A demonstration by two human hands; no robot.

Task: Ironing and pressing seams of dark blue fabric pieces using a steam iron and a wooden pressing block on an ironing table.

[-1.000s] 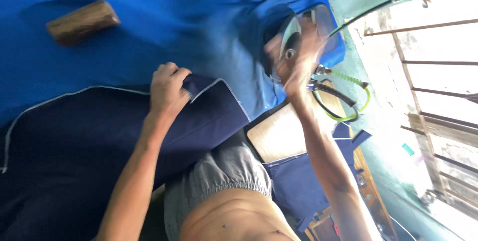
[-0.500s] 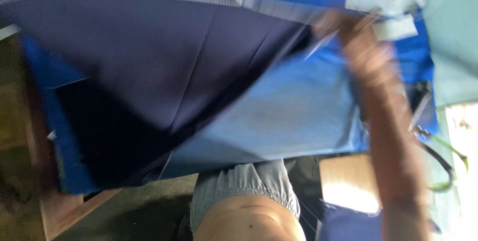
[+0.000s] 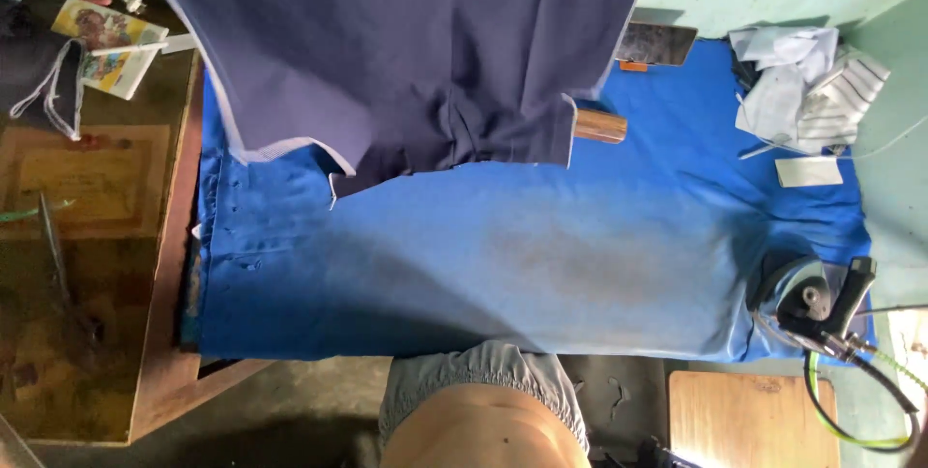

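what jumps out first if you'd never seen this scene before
The big dark navy garment with pale edging hangs across the top of the view, its lower edge over the bright blue cloth that covers the table. On the cloth's right end sits an iron with a green and black cord, and a heap of pale clothes lies in the far right corner. A short wooden block lies just beside the garment's right edge; neither hand is in view.

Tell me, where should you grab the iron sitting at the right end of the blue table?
Best guess: take the iron by its dark handle, coming from above. The handle sits on top, away from the flat metal base. It rests on the blue cloth, and its green-and-black cord trails off toward the near right, so reach from the left to avoid it.
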